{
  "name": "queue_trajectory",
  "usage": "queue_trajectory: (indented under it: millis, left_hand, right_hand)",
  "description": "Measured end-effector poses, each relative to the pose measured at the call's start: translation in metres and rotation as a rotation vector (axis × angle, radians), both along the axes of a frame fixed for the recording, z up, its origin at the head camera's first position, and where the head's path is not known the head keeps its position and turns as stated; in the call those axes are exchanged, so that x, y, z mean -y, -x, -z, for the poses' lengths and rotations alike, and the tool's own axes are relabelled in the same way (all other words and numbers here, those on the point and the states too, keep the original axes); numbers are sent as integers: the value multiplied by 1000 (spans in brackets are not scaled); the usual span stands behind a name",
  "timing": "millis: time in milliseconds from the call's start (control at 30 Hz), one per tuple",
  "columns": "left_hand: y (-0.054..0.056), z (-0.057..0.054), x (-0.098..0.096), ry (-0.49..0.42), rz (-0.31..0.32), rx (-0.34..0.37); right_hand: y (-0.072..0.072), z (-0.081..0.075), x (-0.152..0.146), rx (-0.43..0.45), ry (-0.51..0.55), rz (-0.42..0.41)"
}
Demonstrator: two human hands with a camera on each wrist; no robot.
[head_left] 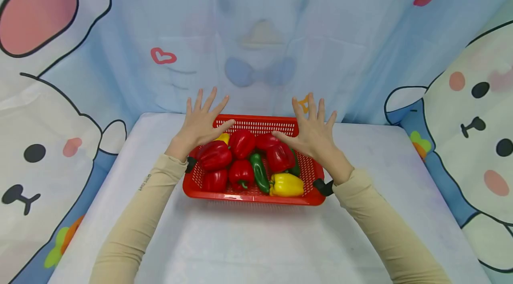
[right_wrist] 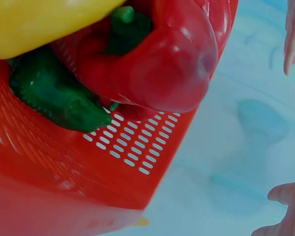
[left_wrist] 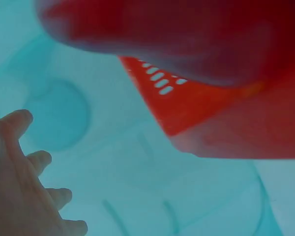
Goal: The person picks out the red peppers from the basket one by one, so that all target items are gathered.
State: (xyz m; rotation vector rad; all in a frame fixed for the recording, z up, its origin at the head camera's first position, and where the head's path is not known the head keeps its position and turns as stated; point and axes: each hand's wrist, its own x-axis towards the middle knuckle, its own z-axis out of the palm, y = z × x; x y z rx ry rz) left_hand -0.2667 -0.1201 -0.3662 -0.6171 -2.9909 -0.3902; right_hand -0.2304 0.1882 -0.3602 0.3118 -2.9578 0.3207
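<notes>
A red plastic basket [head_left: 256, 199] with slotted walls stands on the white-covered table, holding several red bell peppers [head_left: 242, 174]. A yellow bell pepper [head_left: 286, 185] and a long green pepper [head_left: 259, 172] lie toward its front. Another green pepper [right_wrist: 56, 93] shows near the wall in the right wrist view. Over the basket's left side my left hand [head_left: 200, 124] is raised with fingers spread, holding nothing. My right hand [head_left: 312, 135] is likewise spread above the right side, its thumb overlapping a red pepper in the head view.
The white tabletop [head_left: 256, 248] extends in front of the basket and to both sides. Behind the table hangs a light blue curtain [head_left: 256, 17] with cartoon prints. Black wrist straps [head_left: 323, 187] sit at both sleeve cuffs.
</notes>
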Motion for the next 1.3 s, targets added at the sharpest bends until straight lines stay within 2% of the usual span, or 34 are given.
queue_trajectory:
  millis: [200, 300, 500, 767, 1000, 1167, 1300]
  left_hand:
    - [5, 9, 10, -10, 23, 30]
    - [8, 10, 18, -3, 37, 37]
    - [18, 13, 36, -46, 55, 45]
    - [24, 40, 48, -47, 62, 77]
    - [27, 56, 48, -108, 73, 90]
    - [27, 67, 50, -194, 117, 92]
    - [26, 71, 51, -256, 145, 117]
  right_hand:
    - [-2, 5, 0, 17, -22, -6]
    - [-1, 7, 1, 17, -32, -19]
    - [0, 10, 3, 10, -39, -47]
    - [1, 13, 6, 57, -13, -67]
    - [0, 17, 8, 106, 13, -82]
    - [0, 21, 10, 144, 14, -100]
    - [1, 21, 11, 165, 31, -117]
